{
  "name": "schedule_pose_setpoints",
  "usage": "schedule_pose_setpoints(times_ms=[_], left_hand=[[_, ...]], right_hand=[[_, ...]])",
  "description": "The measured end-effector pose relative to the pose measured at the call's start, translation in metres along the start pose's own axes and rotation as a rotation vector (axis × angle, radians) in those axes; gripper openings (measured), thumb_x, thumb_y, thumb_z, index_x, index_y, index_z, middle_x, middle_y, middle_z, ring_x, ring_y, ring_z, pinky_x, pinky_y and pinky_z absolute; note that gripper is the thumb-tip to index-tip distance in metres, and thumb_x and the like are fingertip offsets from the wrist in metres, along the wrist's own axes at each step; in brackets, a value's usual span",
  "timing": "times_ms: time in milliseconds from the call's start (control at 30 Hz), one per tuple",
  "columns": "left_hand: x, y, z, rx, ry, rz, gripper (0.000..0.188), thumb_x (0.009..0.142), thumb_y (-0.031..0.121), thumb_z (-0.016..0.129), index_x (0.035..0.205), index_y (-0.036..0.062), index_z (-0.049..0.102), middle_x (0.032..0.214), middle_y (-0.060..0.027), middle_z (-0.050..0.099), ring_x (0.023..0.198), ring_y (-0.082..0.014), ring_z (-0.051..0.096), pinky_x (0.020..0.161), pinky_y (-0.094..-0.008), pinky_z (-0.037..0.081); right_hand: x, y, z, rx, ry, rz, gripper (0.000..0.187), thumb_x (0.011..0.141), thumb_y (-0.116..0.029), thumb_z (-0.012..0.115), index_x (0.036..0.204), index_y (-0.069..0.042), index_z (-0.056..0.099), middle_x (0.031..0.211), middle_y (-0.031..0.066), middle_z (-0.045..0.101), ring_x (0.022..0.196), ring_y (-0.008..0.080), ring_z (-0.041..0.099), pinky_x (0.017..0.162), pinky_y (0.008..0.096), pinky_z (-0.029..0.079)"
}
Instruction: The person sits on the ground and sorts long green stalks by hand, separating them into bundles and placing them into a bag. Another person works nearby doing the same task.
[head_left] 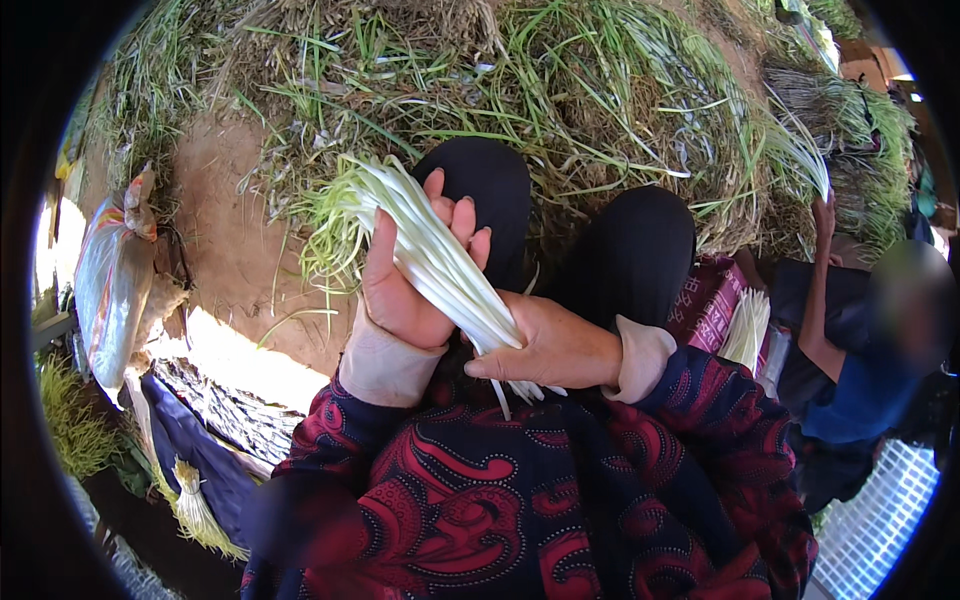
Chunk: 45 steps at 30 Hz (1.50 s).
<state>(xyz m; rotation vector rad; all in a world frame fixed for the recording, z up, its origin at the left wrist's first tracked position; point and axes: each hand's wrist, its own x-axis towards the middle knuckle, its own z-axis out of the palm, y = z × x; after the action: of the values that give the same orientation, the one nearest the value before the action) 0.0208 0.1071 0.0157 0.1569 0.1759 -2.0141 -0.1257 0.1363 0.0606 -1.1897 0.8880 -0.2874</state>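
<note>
A bundle of white scallion-like stalks [445, 255] slants across my lap, its frilly pale-green ends at the upper left and white ends at the lower right. My left hand [405, 290] cradles the middle of the bundle, palm up, with fingers curled up loosely beyond it. Nearer my body, my right hand [560, 342] grips the lower part, thumb lying over the stalks. A few white ends poke out below that hand. Both hands touch the bundle at once, above my dark-trousered knees.
Heaps of loose green and dried stalks [600, 110] lie beyond my knees. A person [840, 350] sits at right, raising stalks in a hand. Beside me are a purple printed box [707, 300] and white stalks [745, 328]. Left are a stuffed plastic bag [110, 285] and a tied bundle [195, 505].
</note>
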Motion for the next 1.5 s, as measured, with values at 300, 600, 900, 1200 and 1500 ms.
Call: schedule_pose_setpoints(times_ms=[300, 600, 900, 1200, 1500], left_hand=[[0.005, -0.004, -0.003, 0.233, 0.147, 0.082, 0.026, 0.085, 0.017, 0.046, 0.108, 0.0078, 0.041, 0.08, 0.0, 0.045, 0.073, -0.0107, 0.047, 0.07, -0.0301, 0.044], [0.007, -0.002, 0.002, 0.179, 0.141, 0.074, 0.034, 0.084, 0.023, 0.047, 0.112, 0.0067, 0.039, 0.085, -0.0006, 0.044, 0.076, -0.0111, 0.046, 0.072, -0.0304, 0.043], [0.007, 0.001, -0.006, 0.167, 0.133, 0.041, 0.026, 0.083, 0.014, 0.047, 0.107, 0.0076, 0.04, 0.081, -0.0001, 0.041, 0.073, -0.01, 0.044, 0.072, -0.0287, 0.042], [0.017, 0.015, 0.049, 0.528, 0.095, 0.24, 0.034, 0.076, 0.009, 0.057, 0.106, 0.004, 0.041, 0.08, -0.0048, 0.051, 0.08, -0.0171, 0.055, 0.073, -0.0315, 0.047], [0.018, 0.104, -0.043, 0.078, 0.092, 0.375, 0.057, 0.078, 0.04, 0.05, 0.117, -0.0002, 0.038, 0.113, -0.0153, 0.047, 0.105, -0.0253, 0.046, 0.085, -0.0356, 0.042]], right_hand=[[-0.024, -0.014, -0.023, -0.678, 0.42, -0.358, 0.033, 0.065, -0.026, 0.066, 0.087, -0.006, 0.051, 0.076, 0.0091, 0.054, 0.07, 0.0266, 0.055, 0.062, 0.034, 0.043], [-0.011, -0.036, -0.037, -0.295, 0.105, -0.06, 0.013, 0.073, -0.016, 0.057, 0.07, -0.005, 0.05, 0.057, 0.0067, 0.052, 0.049, 0.0192, 0.052, 0.045, 0.0295, 0.039], [-0.042, -0.034, -0.039, -0.489, -0.09, -0.132, 0.021, 0.073, -0.024, 0.061, 0.073, -0.005, 0.052, 0.062, 0.0054, 0.05, 0.053, 0.0191, 0.05, 0.048, 0.0277, 0.038], [0.024, -0.026, -0.011, 0.147, 0.087, -0.066, 0.062, 0.068, -0.035, 0.067, 0.109, 0.002, 0.04, 0.086, 0.0097, 0.053, 0.079, 0.0144, 0.053, 0.068, 0.0264, 0.043], [-0.001, -0.016, 0.011, 0.131, -0.001, 0.032, 0.042, 0.07, -0.024, 0.061, 0.098, 0.002, 0.045, 0.079, 0.0123, 0.057, 0.072, 0.0192, 0.056, 0.067, 0.0289, 0.043]])
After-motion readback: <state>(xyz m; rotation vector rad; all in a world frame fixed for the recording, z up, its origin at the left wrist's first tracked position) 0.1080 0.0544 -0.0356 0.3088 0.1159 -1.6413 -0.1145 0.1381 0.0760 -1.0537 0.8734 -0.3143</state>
